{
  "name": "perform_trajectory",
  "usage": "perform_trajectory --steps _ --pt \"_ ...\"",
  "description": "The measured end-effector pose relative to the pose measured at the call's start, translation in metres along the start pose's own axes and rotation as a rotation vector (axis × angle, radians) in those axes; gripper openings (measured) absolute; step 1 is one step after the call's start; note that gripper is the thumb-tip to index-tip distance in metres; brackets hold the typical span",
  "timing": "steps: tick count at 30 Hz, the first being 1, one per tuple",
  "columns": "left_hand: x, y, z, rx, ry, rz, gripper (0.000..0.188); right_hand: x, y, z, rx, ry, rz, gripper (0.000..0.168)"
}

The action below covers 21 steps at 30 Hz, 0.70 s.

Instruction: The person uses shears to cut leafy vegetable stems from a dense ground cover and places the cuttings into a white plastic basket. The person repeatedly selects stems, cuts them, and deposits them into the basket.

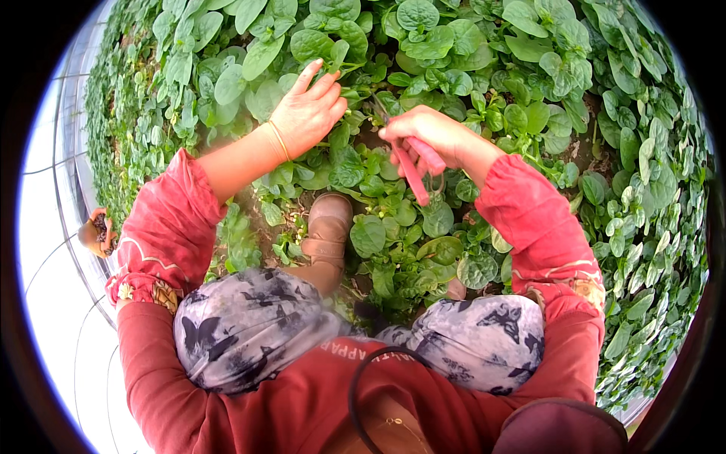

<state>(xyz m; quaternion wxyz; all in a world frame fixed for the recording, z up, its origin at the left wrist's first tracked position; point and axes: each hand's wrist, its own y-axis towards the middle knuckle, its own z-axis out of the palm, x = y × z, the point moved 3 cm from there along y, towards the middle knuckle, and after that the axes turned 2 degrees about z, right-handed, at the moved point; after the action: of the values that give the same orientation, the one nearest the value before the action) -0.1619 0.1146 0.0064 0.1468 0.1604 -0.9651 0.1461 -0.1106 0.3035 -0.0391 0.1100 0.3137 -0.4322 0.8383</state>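
My left hand (311, 110) reaches into the leafy green plants, with its fingertips at a small leaf (339, 53) on a shoot. Its palm side is hidden, so whether the fingers grip the stem does not show. My right hand (428, 136) holds a pair of snips with pink handles (413, 177). Their metal blades (380, 108) point up and left into the foliage, just right of my left hand. The handles are spread apart, and a wire loop (437, 184) hangs by their ends. Leaves partly hide the blade tips.
Dense rounded-leaf plants (624, 142) spread ahead and to both sides. Between my knees, a brown shoe (329, 224) stands on soil among low leaves. Another person (100, 232) is at the far left, beside pale sheeting (51, 284) with thin ribs. A dark cord (353, 391) loops over my chest.
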Motion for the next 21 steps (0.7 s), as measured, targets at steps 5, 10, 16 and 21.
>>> perform_trajectory --steps 5,10,16,21 --pt "0.001 0.004 -0.001 -0.109 -0.046 -0.006 0.049 -0.013 0.030 0.000 0.049 0.379 -0.064 0.029" --pt "0.022 0.017 0.012 -0.111 0.081 -0.188 0.066 -0.004 0.009 -0.001 -0.091 0.276 -0.184 0.024" --pt "0.028 0.033 0.021 0.067 0.151 -0.269 0.021 0.012 0.013 -0.005 -0.036 0.384 -0.155 0.028" --pt "0.024 0.034 0.010 0.006 0.095 -0.166 0.021 0.014 0.049 -0.013 -0.038 0.403 -0.134 0.025"
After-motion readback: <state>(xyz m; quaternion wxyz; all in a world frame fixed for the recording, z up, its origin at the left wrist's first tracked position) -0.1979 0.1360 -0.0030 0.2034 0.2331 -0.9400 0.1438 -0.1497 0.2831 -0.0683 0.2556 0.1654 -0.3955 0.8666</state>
